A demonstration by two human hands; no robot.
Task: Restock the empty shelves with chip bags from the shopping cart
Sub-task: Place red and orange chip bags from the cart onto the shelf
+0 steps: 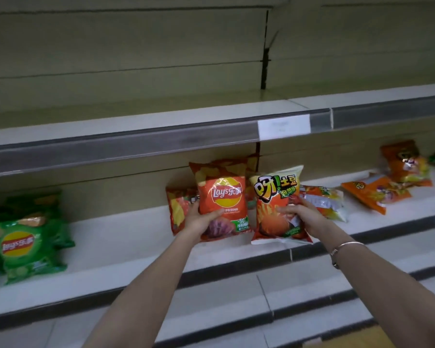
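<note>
Red comes first: a red bag (221,197) of chips stands upright just below the middle of my view, at 6 o'clock. The left hand (201,219) grips its lower left corner. The thumb lies across the front and the fingers wrap round the back. More red bags (178,209) lean behind it, at its 9 o'clock side.

Just beside it, at its 3 o'clock, is a yellow bag (276,204) with orange chips drawn on it. It stands upright too, and the two bags almost touch. The right hand (301,214) holds its lower right part, with the fingers spread on the front. I see a thin bracelet (342,249) on that wrist.

Both bags are low over the white shelf (126,234). I cannot tell if their bottoms rest on it.

Far off at 8 o'clock, green bags (28,249) stand on the same shelf. At 3 o'clock, orange bags (377,194) lie flat or lean on the back wall. One more bag (329,199) lies flat just behind the right hand.

At 12 o'clock is the top shelf (161,119). A white tag (284,126) sits on its front rail.
</note>
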